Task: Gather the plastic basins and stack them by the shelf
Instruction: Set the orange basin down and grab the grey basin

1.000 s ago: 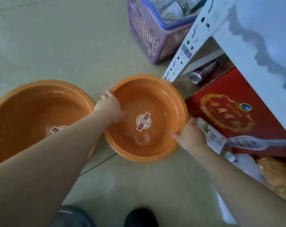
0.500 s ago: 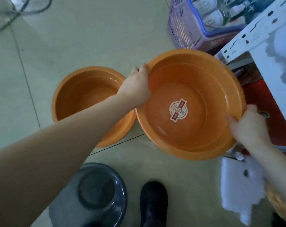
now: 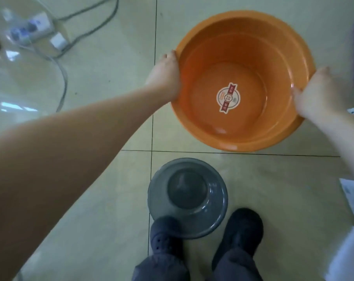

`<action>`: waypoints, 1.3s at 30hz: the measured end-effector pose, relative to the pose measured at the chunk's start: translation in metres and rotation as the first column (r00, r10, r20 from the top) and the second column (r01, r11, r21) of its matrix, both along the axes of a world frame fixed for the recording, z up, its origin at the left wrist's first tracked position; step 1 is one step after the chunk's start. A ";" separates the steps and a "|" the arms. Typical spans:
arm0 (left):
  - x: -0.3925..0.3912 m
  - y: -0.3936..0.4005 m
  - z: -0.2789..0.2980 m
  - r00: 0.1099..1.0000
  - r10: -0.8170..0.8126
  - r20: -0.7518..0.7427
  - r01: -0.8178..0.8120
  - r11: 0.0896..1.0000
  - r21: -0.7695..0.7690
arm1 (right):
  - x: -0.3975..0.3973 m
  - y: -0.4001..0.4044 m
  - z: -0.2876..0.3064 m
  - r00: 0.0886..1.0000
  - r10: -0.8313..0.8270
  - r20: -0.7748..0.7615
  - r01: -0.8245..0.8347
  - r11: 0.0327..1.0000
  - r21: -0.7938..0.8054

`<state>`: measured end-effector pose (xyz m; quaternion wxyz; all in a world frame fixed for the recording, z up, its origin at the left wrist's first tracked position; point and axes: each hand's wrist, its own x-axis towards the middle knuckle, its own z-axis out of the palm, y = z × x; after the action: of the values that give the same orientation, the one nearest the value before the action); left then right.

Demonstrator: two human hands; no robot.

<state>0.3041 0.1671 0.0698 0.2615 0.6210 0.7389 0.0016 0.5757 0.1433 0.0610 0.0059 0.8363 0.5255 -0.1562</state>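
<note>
Orange basin [image 3: 243,82] hangs level above the tiled floor [image 3: 103,199], left hand [image 3: 165,76] and right hand [image 3: 318,92] each clamped on opposite sides of its rim. A grey basin [image 3: 187,196] sits below by the feet. Best keep the grip even and the rim level while carrying, and step clear of the grey one.
</note>
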 end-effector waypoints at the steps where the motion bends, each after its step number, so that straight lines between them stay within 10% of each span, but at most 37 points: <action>1: -0.002 -0.003 -0.010 1.000 0.028 0.006 -0.028 1.000 0.001 | -0.003 0.004 -0.009 1.000 0.020 0.020 -0.020 1.000 -0.010; 15: 0.024 -0.022 -0.131 0.998 0.053 -0.029 -0.055 0.993 -0.106 | 0.019 0.015 -0.138 0.983 0.099 0.156 -0.077 0.987 -0.140; 26: -0.029 -0.102 -0.076 0.989 0.142 0.028 -0.130 0.957 -0.260 | -0.043 -0.075 -0.051 0.959 0.277 -0.056 -0.266 0.953 0.147; 39: -0.064 -0.280 -0.075 0.909 0.416 0.032 -0.361 0.823 -0.439 | -0.108 -0.257 -0.069 0.976 0.108 -0.187 -0.165 0.933 -0.321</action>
<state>0.2400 -0.1128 -0.0051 0.4302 0.3839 0.8144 -0.0660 0.4681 -0.1140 -0.0077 0.1147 0.7685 0.5470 -0.3116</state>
